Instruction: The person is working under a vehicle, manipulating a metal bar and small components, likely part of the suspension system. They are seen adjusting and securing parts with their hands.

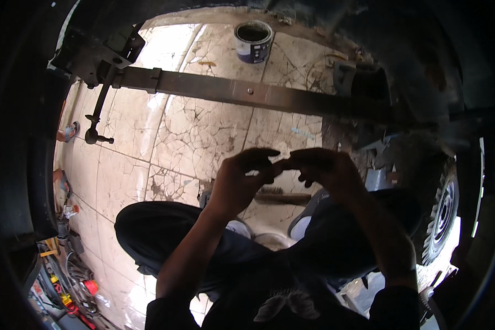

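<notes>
My left hand [242, 175] and my right hand [329, 168] are raised in front of me, over my bent knees. Their fingertips meet in the middle. Both hands are closed in a pinch, dark against the bright floor. Whatever is between the fingers, if anything, is too small and shaded to make out. Just below the hands, near my shoes, lies a long brown piece [283, 198] with a dark, bristly edge. Beyond the hands a rusty metal beam [220, 88] crosses from left to right, with a bolt-like round spot near its middle.
A dark rod with a ball joint [92, 135] hangs at the beam's left end. Behind the beam stands a paint bucket [253, 41] on the cracked tile floor [187, 129]. Tools and cables [66, 291] lie at lower left. A toothed wheel [444, 212] stands at right.
</notes>
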The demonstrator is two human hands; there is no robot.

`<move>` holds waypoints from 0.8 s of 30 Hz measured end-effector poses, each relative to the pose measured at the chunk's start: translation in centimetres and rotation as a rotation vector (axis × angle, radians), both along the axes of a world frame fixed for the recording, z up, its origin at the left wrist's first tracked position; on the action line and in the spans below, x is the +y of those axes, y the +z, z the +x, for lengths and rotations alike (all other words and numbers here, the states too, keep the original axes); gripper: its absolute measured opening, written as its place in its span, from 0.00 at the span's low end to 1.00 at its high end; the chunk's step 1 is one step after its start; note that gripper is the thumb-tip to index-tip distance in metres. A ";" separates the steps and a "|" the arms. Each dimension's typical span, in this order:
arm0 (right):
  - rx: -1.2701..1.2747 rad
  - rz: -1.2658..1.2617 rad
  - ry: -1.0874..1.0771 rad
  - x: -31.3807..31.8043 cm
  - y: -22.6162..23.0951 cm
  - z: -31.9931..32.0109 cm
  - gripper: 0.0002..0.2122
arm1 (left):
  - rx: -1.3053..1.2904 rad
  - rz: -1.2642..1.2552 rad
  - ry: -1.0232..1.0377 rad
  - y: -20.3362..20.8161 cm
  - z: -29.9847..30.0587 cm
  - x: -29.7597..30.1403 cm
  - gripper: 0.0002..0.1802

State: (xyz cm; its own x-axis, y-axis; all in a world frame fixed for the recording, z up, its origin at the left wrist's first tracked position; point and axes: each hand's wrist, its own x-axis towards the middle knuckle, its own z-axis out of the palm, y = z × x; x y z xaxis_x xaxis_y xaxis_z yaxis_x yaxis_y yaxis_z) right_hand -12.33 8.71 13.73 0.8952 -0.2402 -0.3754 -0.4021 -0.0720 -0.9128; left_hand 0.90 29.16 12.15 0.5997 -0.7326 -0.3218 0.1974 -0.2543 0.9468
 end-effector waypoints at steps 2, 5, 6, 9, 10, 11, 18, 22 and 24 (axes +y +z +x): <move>-0.012 0.110 -0.052 0.1 0.0 -0.1 0.13 | -0.160 0.040 -0.040 0.3 -0.3 0.0 0.22; -0.049 0.029 -0.018 -0.3 0.1 0.0 0.13 | -0.073 -0.038 -0.009 0.2 -0.6 0.1 0.20; -0.047 0.023 -0.023 -0.2 0.1 0.1 0.13 | -0.075 -0.043 -0.014 0.5 -0.5 0.3 0.20; 0.018 -0.038 -0.037 0.0 0.5 0.2 0.13 | -0.077 -0.083 -0.025 0.8 -0.7 0.1 0.20; 0.017 -0.073 -0.019 0.1 0.4 0.2 0.13 | -0.075 -0.114 -0.025 0.4 -0.9 0.3 0.20; 0.015 -0.108 -0.002 0.4 0.4 0.2 0.13 | -0.073 -0.145 -0.026 0.2 -1.0 0.4 0.21; -0.016 -0.006 0.014 0.9 -0.4 -0.2 0.17 | -0.155 -0.032 -0.068 -0.3 -1.4 0.3 0.21; -0.043 -0.047 0.056 1.7 -0.6 0.0 0.16 | -0.165 -0.019 -0.017 -0.7 -1.4 0.0 0.17; -0.008 -0.051 0.045 2.1 -0.4 -0.1 0.14 | -0.133 -0.040 -0.017 -0.7 -1.3 0.1 0.20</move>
